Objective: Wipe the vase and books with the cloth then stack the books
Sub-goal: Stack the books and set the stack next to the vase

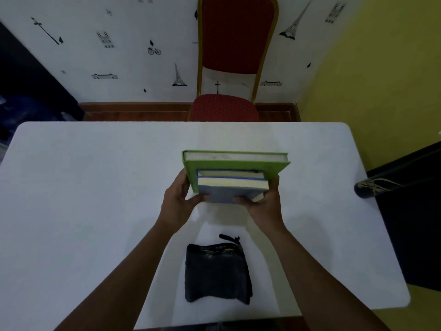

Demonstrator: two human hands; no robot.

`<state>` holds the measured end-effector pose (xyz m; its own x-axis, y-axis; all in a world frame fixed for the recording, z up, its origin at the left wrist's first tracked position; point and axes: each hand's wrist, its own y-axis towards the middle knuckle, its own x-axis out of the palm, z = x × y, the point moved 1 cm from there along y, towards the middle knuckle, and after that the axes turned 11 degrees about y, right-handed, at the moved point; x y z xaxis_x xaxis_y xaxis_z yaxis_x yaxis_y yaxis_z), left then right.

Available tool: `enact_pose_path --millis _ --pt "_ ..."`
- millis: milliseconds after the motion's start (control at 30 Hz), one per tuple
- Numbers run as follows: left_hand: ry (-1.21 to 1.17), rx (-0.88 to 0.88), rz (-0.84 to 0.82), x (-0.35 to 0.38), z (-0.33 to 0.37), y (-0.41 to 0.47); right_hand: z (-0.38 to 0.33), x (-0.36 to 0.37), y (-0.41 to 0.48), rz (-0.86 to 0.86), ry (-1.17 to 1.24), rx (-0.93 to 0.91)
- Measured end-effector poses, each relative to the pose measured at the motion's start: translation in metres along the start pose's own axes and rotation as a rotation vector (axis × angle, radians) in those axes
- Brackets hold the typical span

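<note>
A stack of three books is held a little above the white table point(95, 187), tilted with the page edges toward me. The large green book point(238, 163) is the farthest one, a blue-edged book point(231, 173) lies against it, and a grey-blue book point(226, 193) is nearest. My left hand point(177, 201) grips the stack's left side. My right hand point(265, 201) grips its right side. A folded dark cloth point(216, 273) lies on the table near me, between my forearms. No vase is in view.
A red padded chair point(229, 106) with a gold frame stands at the table's far edge. A dark piece of furniture point(410, 211) sits close to the table's right edge. Dark objects stand at the far left.
</note>
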<state>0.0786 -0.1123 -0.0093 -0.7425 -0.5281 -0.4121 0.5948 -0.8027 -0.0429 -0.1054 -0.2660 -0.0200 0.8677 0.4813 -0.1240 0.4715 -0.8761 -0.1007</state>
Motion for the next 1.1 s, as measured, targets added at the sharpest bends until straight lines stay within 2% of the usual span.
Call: enact_pose_path --millis 167,400,700,833,1000,1100 --pt "0.134 -0.003 0.004 0.013 -0.006 -0.009 0.005 0.001 -0.001 -0.022 -0.056 0.041" --pt "0.172 0.008 0.064 0.014 0.009 -0.004 0.001 0.002 0.005 -0.007 -0.027 0.064" --pt "0.15 -0.087 -0.011 0.022 -0.01 -0.005 0.012 0.002 -0.001 -0.007 -0.048 0.098" --pt "0.159 -0.059 0.003 0.019 -0.009 0.001 0.013 -0.003 0.006 -0.013 -0.02 0.139" --pt "0.186 -0.109 0.017 0.03 0.013 0.011 0.012 -0.025 0.022 -0.042 0.05 0.182" --pt "0.191 -0.126 -0.034 0.048 0.031 0.02 0.013 -0.051 0.029 -0.042 0.07 0.22"
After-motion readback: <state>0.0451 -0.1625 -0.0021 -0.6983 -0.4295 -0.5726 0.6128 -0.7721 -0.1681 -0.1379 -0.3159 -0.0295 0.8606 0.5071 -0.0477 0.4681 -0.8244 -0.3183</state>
